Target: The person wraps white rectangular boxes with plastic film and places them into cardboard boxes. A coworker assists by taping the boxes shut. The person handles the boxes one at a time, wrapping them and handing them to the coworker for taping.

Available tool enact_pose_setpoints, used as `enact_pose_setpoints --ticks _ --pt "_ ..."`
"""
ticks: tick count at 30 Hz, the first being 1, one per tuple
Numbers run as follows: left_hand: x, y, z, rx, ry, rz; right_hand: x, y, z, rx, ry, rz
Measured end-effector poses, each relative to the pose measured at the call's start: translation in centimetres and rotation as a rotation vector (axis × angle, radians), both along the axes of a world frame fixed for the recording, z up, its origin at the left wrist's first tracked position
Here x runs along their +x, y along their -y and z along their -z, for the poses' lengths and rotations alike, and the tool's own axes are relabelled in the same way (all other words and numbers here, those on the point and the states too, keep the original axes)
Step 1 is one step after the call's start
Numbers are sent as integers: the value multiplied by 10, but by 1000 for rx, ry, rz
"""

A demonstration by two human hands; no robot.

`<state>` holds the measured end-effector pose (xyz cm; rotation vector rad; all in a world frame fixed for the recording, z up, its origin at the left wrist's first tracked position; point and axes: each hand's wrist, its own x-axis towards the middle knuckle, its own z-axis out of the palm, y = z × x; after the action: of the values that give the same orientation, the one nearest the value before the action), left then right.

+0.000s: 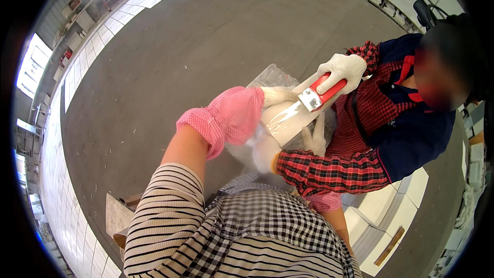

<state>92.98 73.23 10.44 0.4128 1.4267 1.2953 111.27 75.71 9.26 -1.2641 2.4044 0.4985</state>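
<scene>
A white package (286, 132) with glossy clear tape across it lies in front of me. My left hand (278, 96), in a white glove below a pink checked sleeve cover, lies along its far edge with the fingers stretched out. My right hand (317, 138), also gloved, rests at its right side with fingers apart; a co-worker's plaid sleeve (334, 171) crosses over my wrist. The co-worker's gloved hand (343, 69) grips a red tape dispenser (329, 88) above the package. The co-worker's other glove (265, 153), blurred, presses on the package's near left side.
A grey, plastic-covered surface (272, 76) shows under the package. At the lower right stand white panels with grey strips (378, 226). A box (117, 215) is by my left elbow. The co-worker (411, 123) stands close on the right. Pale tiles (56, 175) border the grey floor.
</scene>
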Motion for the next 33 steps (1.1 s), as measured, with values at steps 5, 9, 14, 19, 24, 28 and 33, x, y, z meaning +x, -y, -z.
enact_pose_setpoints --ticks 5,9,14,19,24,28,33 --pt "10 6 -18 117 127 -45 18 -8 17 -173 -3 62" --pt "13 19 -10 146 151 -72 50 -10 24 -481 -92 181" --pt "18 22 7 137 103 -62 81 -41 60 -797 -389 574" --pt "26 36 40 116 48 -76 44 -101 148 -625 -627 976" --pt "59 34 33 35 18 -172 62 -93 123 -1470 -293 1279" --pt "102 46 31 53 -215 -194 87 -98 124 -1529 -244 1308" --pt "129 70 62 9 -518 -4 106 -121 143 -1478 -291 1284"
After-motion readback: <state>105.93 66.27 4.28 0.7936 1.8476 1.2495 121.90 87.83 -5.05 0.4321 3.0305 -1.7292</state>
